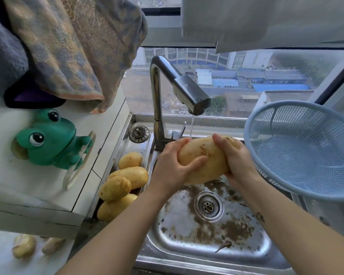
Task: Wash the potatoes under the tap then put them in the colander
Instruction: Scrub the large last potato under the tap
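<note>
A large yellow potato (pixel 205 155) is held over the steel sink (pixel 187 249), just under a thin stream of water from the tap (pixel 189 94). My left hand (pixel 173 167) grips its left end, thumb across the front. My right hand (pixel 237 157) grips its right end from behind. Several more potatoes (pixel 125 181) lie piled on the sink's left ledge. The pale blue plastic colander (pixel 304 153) stands tilted at the sink's right, with nothing in it.
Brown dirt is spread over the sink bottom around the drain (pixel 208 206). A green frog holder (pixel 50 139) hangs on the left tiled wall under towels (pixel 68 46). Peeled pieces (pixel 24 246) lie at the lower left. A window is behind the tap.
</note>
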Tool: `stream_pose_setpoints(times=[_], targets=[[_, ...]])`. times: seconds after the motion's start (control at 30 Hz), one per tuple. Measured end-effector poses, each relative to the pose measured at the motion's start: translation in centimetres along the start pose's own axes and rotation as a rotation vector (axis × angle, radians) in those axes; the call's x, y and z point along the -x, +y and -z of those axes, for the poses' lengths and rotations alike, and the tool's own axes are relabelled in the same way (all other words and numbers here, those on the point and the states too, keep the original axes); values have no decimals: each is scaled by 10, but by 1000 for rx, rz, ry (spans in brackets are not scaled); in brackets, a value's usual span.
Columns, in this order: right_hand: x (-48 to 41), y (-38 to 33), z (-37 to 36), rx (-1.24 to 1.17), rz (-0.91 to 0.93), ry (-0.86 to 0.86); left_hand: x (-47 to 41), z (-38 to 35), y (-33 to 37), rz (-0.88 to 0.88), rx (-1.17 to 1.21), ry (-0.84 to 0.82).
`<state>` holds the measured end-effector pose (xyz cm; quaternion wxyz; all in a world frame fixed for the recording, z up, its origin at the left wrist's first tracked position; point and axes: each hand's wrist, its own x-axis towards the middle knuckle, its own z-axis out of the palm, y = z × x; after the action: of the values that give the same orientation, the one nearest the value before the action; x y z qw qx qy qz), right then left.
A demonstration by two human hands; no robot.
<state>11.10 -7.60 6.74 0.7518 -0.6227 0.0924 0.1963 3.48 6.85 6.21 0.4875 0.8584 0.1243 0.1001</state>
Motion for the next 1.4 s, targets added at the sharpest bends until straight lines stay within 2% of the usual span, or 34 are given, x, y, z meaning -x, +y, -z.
stream_pose_setpoints(times=[0.13, 0.23, 0.3, 0.37, 0.47, 0.53, 0.6, 0.77, 0.83, 0.93, 1.0, 1.07, 1.17, 1.23, 1.33, 1.4], targets=[[5, -1, -4, 150, 73, -8, -9, 4, 6, -124, -311, -129], [5, -3, -6, 250, 158, 8, -23, 11, 10, -90, -274, -281], [4, -6, -6, 340, 201, 6, -31, 19, 11, -34, -150, -458], [3, -10, -6, 364, 222, -19, -35, 29, 12, 72, 87, -606], [2, -18, -10, 338, 206, -78, -36, 42, 7, 285, 516, -757], [1, -23, -15, 374, 203, -108, -37, 46, 2, 307, 612, -822], [-1, -28, -19, 412, 208, -117, -36, 42, 5, 255, 520, -759], [-8, -39, -26, 459, 227, -78, -29, 23, 16, 95, 266, -389], [-9, -44, -26, 483, 234, -90, -32, 26, 12, 97, 287, -429], [-9, -48, -25, 513, 237, -123, -41, 47, 9, 184, 548, -702], [-9, -49, -26, 501, 226, -117, -44, 52, 11, 205, 602, -773], [-10, -50, -28, 482, 213, -83, -44, 44, 17, 146, 447, -637], [-11, -50, -33, 468, 218, -35, -41, 21, 23, 24, 110, -334], [-11, -51, -34, 471, 248, -17, -39, 13, 19, -27, 41, -227], [-10, -52, -33, 509, 273, -11, -40, 21, 11, -25, 122, -300], [-9, -51, -31, 521, 268, -30, -42, 32, 4, 58, 313, -412]])
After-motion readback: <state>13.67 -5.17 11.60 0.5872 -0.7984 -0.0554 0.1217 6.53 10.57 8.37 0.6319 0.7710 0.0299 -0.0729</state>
